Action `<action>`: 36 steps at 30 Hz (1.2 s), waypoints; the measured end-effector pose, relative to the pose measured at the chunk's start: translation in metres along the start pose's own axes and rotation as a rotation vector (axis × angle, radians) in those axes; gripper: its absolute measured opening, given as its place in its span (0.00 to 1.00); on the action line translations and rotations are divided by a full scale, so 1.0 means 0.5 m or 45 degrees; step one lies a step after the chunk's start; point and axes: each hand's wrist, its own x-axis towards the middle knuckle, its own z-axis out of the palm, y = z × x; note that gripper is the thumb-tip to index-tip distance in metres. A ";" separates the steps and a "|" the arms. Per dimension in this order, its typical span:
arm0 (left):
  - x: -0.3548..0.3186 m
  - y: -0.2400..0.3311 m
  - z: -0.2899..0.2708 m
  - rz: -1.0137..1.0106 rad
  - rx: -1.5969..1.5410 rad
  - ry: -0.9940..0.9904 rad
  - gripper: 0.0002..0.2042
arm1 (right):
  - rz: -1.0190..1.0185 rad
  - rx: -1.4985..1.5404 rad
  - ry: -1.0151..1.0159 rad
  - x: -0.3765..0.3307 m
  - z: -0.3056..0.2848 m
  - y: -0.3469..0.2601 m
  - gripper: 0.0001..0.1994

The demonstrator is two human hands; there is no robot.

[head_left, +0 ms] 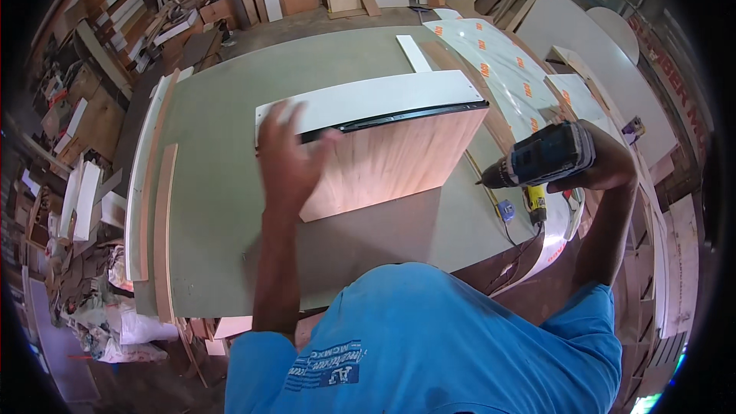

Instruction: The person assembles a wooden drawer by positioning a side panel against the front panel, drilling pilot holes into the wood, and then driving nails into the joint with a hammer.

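My right hand (613,161) grips a dark blue and black cordless drill (548,155), its bit aimed left and held apart from the boards. My left hand (291,157) is at the left end of a box-like panel assembly, fingers spread and slightly blurred; whether it presses on the assembly I cannot tell. That assembly has a white board (376,96) on top and a light wood-grain panel (391,157) facing me. Between the two runs a shiny black strip (399,116). Small dark marks show near the white board's ends.
A large grey-green worktable (215,184) carries all this. Right of the assembly lie a blue tape measure (505,210) and a yellow corded tool (535,203). A white strip (414,54) lies behind, printed sheeting (498,69) at right, wooden strips (165,230) along the left edge.
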 end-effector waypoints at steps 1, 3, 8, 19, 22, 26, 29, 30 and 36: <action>0.010 0.013 0.027 0.167 0.112 -0.125 0.26 | -0.089 -0.183 0.023 -0.002 -0.001 0.004 0.33; 0.017 -0.005 0.052 0.279 0.111 -0.286 0.24 | -0.179 -0.371 0.067 -0.008 0.003 0.003 0.32; 0.024 -0.033 0.024 0.281 0.027 -0.311 0.16 | -0.055 -0.153 0.102 -0.032 0.026 -0.021 0.27; -0.352 -0.361 -0.231 -0.816 0.319 0.354 0.15 | 0.062 0.156 0.286 -0.041 -0.037 0.034 0.32; -0.463 -0.406 -0.185 -1.270 0.519 0.265 0.17 | 0.352 0.074 0.316 0.024 -0.090 0.051 0.27; -0.604 -0.496 -0.113 -1.326 0.803 0.164 0.16 | 0.120 -0.029 0.360 0.130 -0.104 -0.012 0.23; -0.668 -0.524 -0.099 -1.280 0.796 0.096 0.18 | 0.197 -0.121 0.266 0.217 -0.120 0.029 0.20; -0.680 -0.525 -0.087 -1.223 0.782 0.082 0.19 | 0.264 -0.170 0.269 0.228 -0.125 0.034 0.19; -0.694 -0.501 -0.059 -1.332 0.894 -0.127 0.21 | 0.383 -0.235 0.186 0.241 -0.149 0.042 0.19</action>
